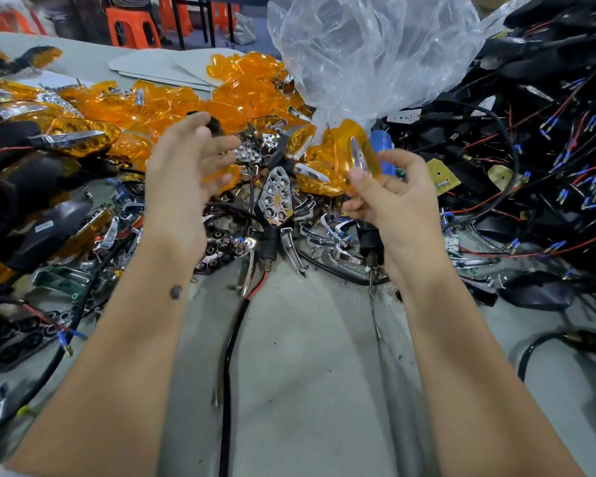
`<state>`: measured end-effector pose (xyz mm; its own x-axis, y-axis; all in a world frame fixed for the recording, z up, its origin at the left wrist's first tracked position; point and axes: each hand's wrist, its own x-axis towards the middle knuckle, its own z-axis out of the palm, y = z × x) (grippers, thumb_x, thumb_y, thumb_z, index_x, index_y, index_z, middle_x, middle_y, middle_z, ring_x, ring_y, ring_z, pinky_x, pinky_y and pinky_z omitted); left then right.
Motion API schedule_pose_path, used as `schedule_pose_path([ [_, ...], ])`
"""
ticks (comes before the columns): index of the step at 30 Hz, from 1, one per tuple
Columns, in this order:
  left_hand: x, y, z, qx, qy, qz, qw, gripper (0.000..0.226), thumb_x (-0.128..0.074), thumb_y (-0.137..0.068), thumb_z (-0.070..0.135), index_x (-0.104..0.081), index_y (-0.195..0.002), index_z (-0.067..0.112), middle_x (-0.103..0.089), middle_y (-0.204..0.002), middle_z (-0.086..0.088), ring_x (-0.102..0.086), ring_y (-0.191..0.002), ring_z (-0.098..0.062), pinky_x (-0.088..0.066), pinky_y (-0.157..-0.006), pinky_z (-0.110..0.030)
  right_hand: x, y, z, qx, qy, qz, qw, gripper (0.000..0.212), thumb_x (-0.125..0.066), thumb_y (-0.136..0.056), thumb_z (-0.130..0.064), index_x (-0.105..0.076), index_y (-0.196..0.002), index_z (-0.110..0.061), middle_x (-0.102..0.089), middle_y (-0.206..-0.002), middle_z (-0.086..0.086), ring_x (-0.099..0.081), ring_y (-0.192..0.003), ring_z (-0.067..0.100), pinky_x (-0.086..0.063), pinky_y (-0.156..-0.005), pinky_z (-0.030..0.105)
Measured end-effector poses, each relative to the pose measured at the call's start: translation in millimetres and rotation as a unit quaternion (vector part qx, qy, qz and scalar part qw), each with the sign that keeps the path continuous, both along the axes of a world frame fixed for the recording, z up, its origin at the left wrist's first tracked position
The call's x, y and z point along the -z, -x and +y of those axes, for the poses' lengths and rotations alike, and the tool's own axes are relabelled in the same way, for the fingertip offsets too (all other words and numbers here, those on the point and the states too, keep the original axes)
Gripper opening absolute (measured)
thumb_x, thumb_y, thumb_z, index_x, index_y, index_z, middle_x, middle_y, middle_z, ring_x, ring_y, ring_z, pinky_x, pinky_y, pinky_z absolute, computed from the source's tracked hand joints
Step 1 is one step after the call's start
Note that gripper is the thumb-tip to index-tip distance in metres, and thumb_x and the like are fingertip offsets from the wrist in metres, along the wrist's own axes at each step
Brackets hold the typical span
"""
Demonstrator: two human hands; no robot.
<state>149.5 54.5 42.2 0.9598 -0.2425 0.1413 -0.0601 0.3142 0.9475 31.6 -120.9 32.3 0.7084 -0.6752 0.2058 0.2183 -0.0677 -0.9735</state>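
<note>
The amber lens [355, 156], with a chrome strip down its face, is held up above the middle of the bench [310, 356], pinched at its lower end between the thumb and fingertips of the right grip [396, 197]. The left grip [183, 166] hovers beside it, well apart from it, with its fingers loosely spread and blurred; no part shows in its hold. Between the two, lower down, a chrome reflector [276, 196] with round cups lies on a litter of chrome trims. A black cable [233, 339] with a red lead runs from that reflector back toward the near edge, over the bare grey surface. Just behind the lens stands a blue cylinder [381, 139], and a small yellow-green circuit board [441, 175] lies just to the right of the fingers. A crumpled clear plastic bag [369, 46] rises behind them toward the far edge. A heap of amber lenses [172, 105] covers the far left part, with black housings [49, 228] along the left edge. Tangled black and red wiring [547, 149] fills the right side. Flat grey sheets [162, 68] lie near the far edge, and orange stools [133, 27] stand beyond it.
</note>
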Motion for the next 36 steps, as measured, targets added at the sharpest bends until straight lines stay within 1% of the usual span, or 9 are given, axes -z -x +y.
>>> schedule_pose_path([
  [3, 11, 2, -6, -0.048, -0.268, -0.122, 0.954, 0.036, -0.058, -0.09, 0.043, -0.061, -0.125, 0.035, -0.067, -0.109, 0.019, -0.06, -0.108, -0.005, -0.048, -0.091, -0.034, 0, 0, 2, 0.008, 0.001, 0.005, 1.0, 0.032, -0.068, -0.092, -0.013, -0.058, -0.116, -0.031, -0.066, -0.079, 0.005, -0.063, -0.053, 0.013, -0.054, -0.057, 0.026],
  [7, 25, 9, -24, -0.032, -0.564, -0.244, 0.788, 0.055, -0.049, -0.09, 0.065, -0.06, -0.127, 0.026, -0.055, -0.13, -0.001, -0.034, -0.131, -0.027, -0.025, -0.104, -0.049, 2, -3, 7, 0.042, 0.023, 0.049, 0.998, 0.018, -0.064, -0.09, -0.012, -0.072, -0.081, -0.026, -0.063, -0.07, -0.005, -0.046, -0.042, 0.011, -0.038, -0.045, 0.024],
  [9, 27, 10, -30, -0.023, -0.614, -0.241, 0.752, 0.051, -0.05, -0.089, 0.066, -0.062, -0.112, 0.022, -0.052, -0.129, -0.005, -0.03, -0.13, -0.028, -0.023, -0.103, -0.048, 3, -4, 8, 0.051, 0.041, 0.071, 0.995, 0.016, -0.066, -0.088, -0.016, -0.071, -0.076, -0.025, -0.053, -0.061, -0.01, -0.041, -0.047, 0.009, -0.037, -0.05, 0.025],
  [14, 30, 5, -28, -0.028, -0.474, -0.227, 0.85, 0.043, -0.069, -0.085, 0.052, -0.066, -0.115, 0.021, -0.057, -0.109, 0.001, -0.039, -0.125, -0.026, -0.034, -0.095, -0.04, 1, -4, 15, -0.011, 0.04, 0.069, 0.997, 0.009, -0.072, -0.084, -0.029, -0.071, -0.079, -0.022, -0.064, -0.073, 0.025, -0.041, -0.05, 0.017, -0.03, -0.043, 0.022],
  [17, 28, 5, -24, 0.005, -0.286, -0.174, 0.942, 0.023, -0.075, -0.085, 0.036, -0.063, -0.104, 0.033, -0.066, -0.099, 0.013, -0.06, -0.098, 0.006, -0.046, -0.078, -0.012, -1, -3, 20, -0.054, 0.056, 0.05, 0.996, 0.024, -0.066, -0.094, -0.036, -0.071, -0.079, -0.017, -0.049, -0.052, 0.013, -0.032, -0.038, 0.01, -0.029, -0.038, 0.017],
  [20, 25, 3, -23, 0.041, -0.138, -0.094, 0.985, 0.019, -0.076, -0.086, 0.025, -0.064, -0.099, 0.032, -0.075, -0.094, 0.012, -0.072, -0.087, -0.005, -0.055, -0.076, -0.022, -2, -3, 24, -0.048, 0.111, 0.083, 0.989, 0.04, -0.052, -0.099, -0.045, -0.066, -0.078, -0.014, -0.033, -0.053, -0.002, -0.029, -0.043, 0.006, -0.028, -0.043, 0.016],
  [26, 25, 0, -24, 0.098, -0.043, -0.009, 0.994, 0.009, -0.071, -0.091, 0.015, -0.067, -0.098, 0.017, -0.076, -0.083, 0.005, -0.074, -0.077, -0.018, -0.059, -0.067, -0.029, -5, -5, 34, -0.041, 0.215, 0.123, 0.968, 0.046, -0.042, -0.105, -0.031, -0.054, -0.068, -0.006, -0.042, -0.077, 0.002, -0.043, -0.076, 0.001, -0.034, -0.065, 0.009],
  [32, 25, 0, -23, 0.117, -0.024, 0.006, 0.993, 0.01, -0.071, -0.09, 0.012, -0.065, -0.098, 0.013, -0.074, -0.082, 0.003, -0.073, -0.078, -0.018, -0.059, -0.068, -0.03, 1, -8, 39, -0.052, 0.247, 0.192, 0.949, 0.036, -0.061, -0.093, -0.026, -0.058, -0.066, -0.003, -0.061, -0.066, 0.012, -0.054, -0.061, 0.021, -0.046, -0.065, 0.034],
  [36, 26, 0, -25, 0.136, -0.008, -0.004, 0.991, 0.015, -0.072, -0.088, 0.01, -0.064, -0.101, 0.008, -0.074, -0.086, -0.001, -0.074, -0.078, -0.02, -0.058, -0.067, -0.028, 4, -9, 38, -0.148, 0.209, 0.269, 0.929, 0.024, -0.072, -0.085, -0.023, -0.066, -0.075, -0.003, -0.07, -0.063, 0.01, -0.057, -0.045, 0.011, -0.047, -0.053, 0.028],
])
